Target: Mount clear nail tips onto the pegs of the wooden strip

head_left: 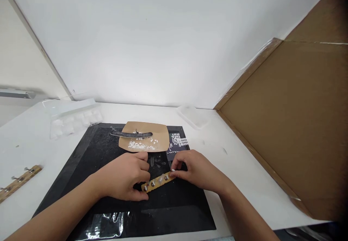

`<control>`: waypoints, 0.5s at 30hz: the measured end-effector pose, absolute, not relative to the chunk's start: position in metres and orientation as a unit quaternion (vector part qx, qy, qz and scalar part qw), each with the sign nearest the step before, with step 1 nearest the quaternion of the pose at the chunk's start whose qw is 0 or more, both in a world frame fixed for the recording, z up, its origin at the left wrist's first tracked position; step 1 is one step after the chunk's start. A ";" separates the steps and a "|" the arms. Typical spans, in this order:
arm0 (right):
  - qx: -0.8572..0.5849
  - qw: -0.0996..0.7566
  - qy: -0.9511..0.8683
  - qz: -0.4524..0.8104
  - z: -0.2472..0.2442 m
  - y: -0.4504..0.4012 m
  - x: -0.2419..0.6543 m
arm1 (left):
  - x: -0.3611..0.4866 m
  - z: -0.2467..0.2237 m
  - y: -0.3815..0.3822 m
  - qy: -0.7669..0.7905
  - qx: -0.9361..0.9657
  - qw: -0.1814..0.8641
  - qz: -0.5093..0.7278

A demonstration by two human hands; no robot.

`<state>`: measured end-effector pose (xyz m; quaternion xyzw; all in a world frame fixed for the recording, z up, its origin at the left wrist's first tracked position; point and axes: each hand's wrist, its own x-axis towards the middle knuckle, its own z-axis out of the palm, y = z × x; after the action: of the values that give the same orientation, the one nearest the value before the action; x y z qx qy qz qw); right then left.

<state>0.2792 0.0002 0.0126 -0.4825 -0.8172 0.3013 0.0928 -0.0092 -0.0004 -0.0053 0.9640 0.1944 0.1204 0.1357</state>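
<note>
A narrow yellow wooden strip (157, 183) with several small metal clips lies slanted on the black mat (114, 197). My left hand (126, 174) is closed around its left end, thumb at the near side and fingers at the far side. At the strip's right end, my right hand (190, 168) pinches a tiny white piece (173, 170) that looks like a nail tip. Behind my hands, a brown paper sheet (163, 136) bears many loose white nail tips (138, 145) and a dark curved nail file (132, 134). A few clear slivers (156, 162) rest on the mat.
Beside the brown sheet is a dark card (170, 156) with rows of white pieces. Clear plastic boxes (76, 121) stand back left, and a shallow translucent tray (192, 116) back right. Another clip strip (21, 181) lies far left. A cardboard panel (285, 125) bounds the right.
</note>
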 end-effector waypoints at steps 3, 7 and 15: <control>-0.484 0.110 -0.809 0.314 0.018 0.001 0.282 | -0.009 -0.005 0.000 0.194 0.965 0.133 0.121; -0.487 0.169 -0.796 0.316 0.026 0.001 0.287 | -0.009 -0.004 -0.001 0.189 0.965 0.127 0.129; -0.497 0.244 -0.776 0.301 0.025 0.003 0.288 | -0.012 0.003 -0.001 0.193 0.956 0.135 0.175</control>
<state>0.2884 0.0027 0.0251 -0.4973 -0.7764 0.3009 0.2437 -0.0122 -0.0013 0.0025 0.9560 0.1932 0.1747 0.1352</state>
